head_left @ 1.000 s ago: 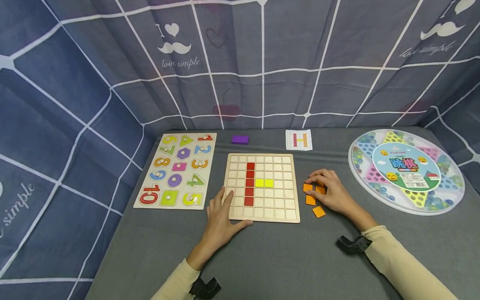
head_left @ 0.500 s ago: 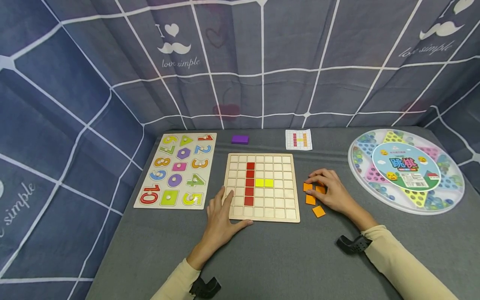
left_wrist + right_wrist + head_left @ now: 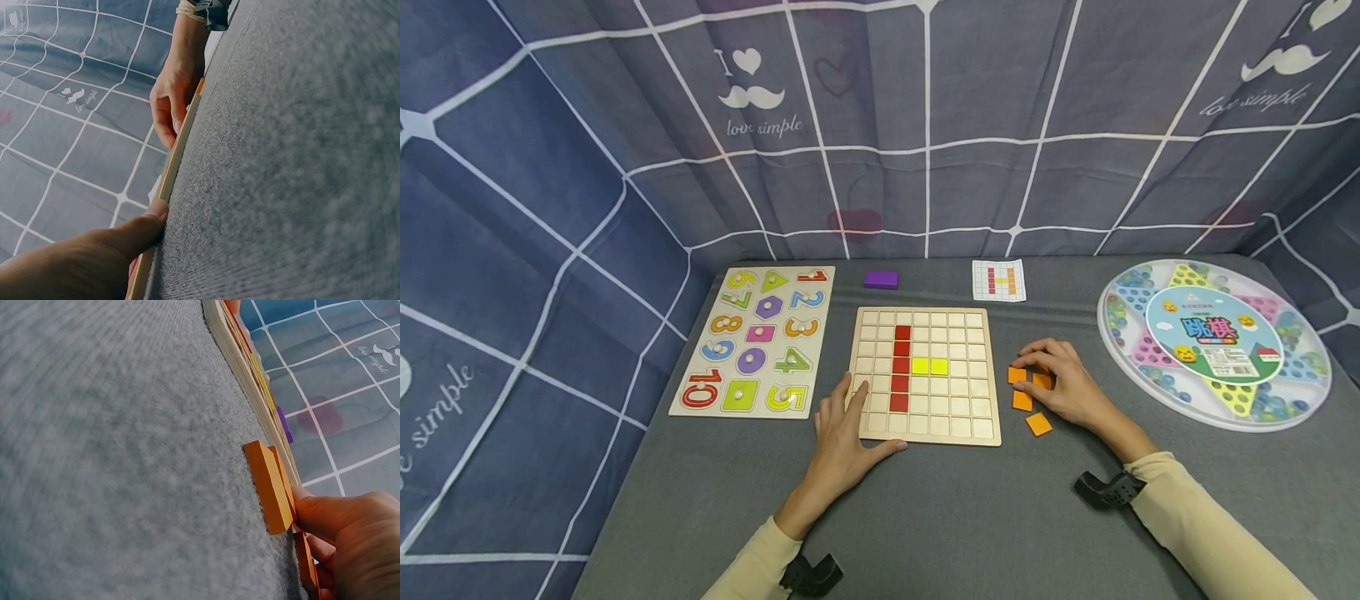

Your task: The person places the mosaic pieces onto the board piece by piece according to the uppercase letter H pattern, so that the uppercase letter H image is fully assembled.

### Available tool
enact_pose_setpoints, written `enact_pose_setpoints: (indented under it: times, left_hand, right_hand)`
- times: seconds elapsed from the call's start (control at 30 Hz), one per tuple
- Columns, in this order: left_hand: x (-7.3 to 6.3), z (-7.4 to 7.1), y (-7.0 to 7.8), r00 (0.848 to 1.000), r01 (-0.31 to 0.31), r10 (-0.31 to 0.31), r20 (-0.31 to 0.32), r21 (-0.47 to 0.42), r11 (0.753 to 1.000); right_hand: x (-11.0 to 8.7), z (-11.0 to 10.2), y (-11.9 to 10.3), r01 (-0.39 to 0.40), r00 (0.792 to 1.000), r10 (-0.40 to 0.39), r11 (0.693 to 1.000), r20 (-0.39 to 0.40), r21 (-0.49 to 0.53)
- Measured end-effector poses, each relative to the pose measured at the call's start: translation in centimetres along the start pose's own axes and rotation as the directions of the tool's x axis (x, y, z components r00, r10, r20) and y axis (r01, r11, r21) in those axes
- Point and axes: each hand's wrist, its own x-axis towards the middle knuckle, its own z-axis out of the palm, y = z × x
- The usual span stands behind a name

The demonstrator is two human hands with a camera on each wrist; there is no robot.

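Observation:
A wooden grid board [image 3: 955, 427] lies mid-table, with a column of several red tiles [image 3: 900, 366] and two yellow tiles [image 3: 929, 367] beside it. My left hand [image 3: 842, 442] rests spread at the board's near left corner, fingers along the left edge and thumb [image 3: 153, 215] against the front edge. Right of the board, my right hand [image 3: 1067, 387] is low over several loose orange tiles [image 3: 1039, 424]; its thumb and forefinger lie either side of an orange tile [image 3: 1017, 375], pinching it. Another orange tile [image 3: 269, 487] shows close by the right thumb, and the curled fingers hide part of the group.
A number puzzle board [image 3: 748, 333] lies at the left. Behind the grid board are a purple block [image 3: 881, 279] and a small pattern card [image 3: 998, 281]. A round Chinese checkers set [image 3: 1213, 343] is at the right. A checked curtain [image 3: 880, 183] closes off the back.
Both hands and all the tiles keep their places. Only a very slight shift of the head view shows.

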Motion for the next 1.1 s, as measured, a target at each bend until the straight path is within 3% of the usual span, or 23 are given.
enact_pose_setpoints:
  times: [0.7, 1.1]
  left_hand:
    - [0.0, 0.0, 0.0, 1.000, 0.003, -0.003, 0.001, 0.000, 1.000]
    - [-0.1, -0.1, 0.1, 1.000, 0.009, -0.009, 0.001, 0.002, 1.000]
  right_hand:
    - [0.1, 0.0, 0.1, -0.011, 1.000, 0.011, 1.000, -0.018, 0.010]
    - [4.0, 1.0, -1.9, 0.016, 1.000, -0.017, 0.998, 0.015, 0.056]
